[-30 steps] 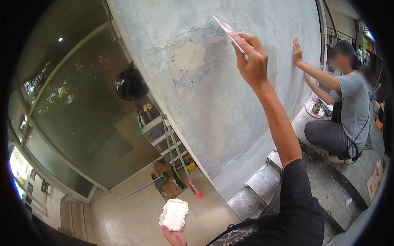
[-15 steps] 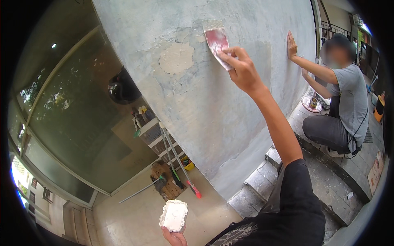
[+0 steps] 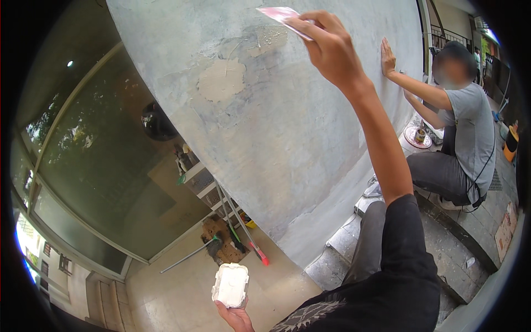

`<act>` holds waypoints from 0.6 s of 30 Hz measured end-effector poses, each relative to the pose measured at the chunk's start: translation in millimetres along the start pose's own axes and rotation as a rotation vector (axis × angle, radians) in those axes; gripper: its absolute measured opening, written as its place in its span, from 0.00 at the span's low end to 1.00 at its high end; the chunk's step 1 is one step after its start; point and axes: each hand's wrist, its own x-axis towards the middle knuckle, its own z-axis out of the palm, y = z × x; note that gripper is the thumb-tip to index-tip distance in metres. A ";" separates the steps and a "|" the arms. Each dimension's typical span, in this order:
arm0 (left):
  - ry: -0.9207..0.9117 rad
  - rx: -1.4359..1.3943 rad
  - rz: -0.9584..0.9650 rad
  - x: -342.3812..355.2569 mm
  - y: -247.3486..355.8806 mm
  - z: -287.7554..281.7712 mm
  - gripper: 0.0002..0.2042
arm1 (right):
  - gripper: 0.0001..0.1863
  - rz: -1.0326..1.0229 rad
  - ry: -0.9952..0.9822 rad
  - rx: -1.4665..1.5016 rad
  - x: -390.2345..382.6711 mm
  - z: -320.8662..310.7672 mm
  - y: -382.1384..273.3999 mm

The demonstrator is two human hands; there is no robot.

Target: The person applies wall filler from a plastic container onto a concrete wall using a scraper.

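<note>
My right hand (image 3: 332,50) is raised at the upper part of the pale, mottled wall (image 3: 276,144), gripping a flat pink scraper (image 3: 274,13) smeared with white. The blade is tilted just above rough cream patches (image 3: 220,78); whether it touches the plaster, I cannot tell. Low in the view, my left hand (image 3: 235,315) holds a small lidless-looking container (image 3: 230,283) of white paste from below.
A co-worker (image 3: 464,133) crouches on the right-hand steps, both hands against the wall, near a round lid with a tin (image 3: 420,135). Tiled steps (image 3: 343,243) descend below me. Left: glass door (image 3: 94,177), helmet (image 3: 156,120), shelving (image 3: 198,182), brooms and mops (image 3: 258,253) by a mat.
My right hand has swung the scraper down onto the patched area, then up and leftward again, its blade now flatter and higher. My left hand and container rose slightly. My view shifted a little.
</note>
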 end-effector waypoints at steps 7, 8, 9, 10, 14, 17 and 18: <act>0.067 -0.006 0.017 -8.8 1.1 7.8 0.31 | 0.17 -0.034 -0.158 0.065 -1.5 13.4 0.3; 0.065 -0.006 0.016 -7.4 1.9 9.1 0.31 | 0.17 -0.046 -0.183 0.072 -5.6 10.3 -1.0; 0.046 -0.019 0.015 -5.9 2.8 10.4 0.31 | 0.17 -0.046 -0.184 0.069 -10.0 5.9 -3.2; 0.026 -0.031 0.012 -3.8 3.2 11.7 0.31 | 0.18 -0.027 -0.237 0.070 -14.6 0.2 -7.3; 0.019 0.008 -0.003 4.4 6.5 16.6 0.31 | 0.20 0.020 -0.346 0.100 -32.5 -23.3 -18.4; 0.016 0.001 0.022 10.7 8.0 26.5 0.31 | 0.19 0.041 -0.365 0.120 -38.8 -31.9 -14.8; 0.024 0.004 0.024 12.8 7.7 27.2 0.31 | 0.19 0.047 -0.351 0.131 -39.7 -32.6 -13.7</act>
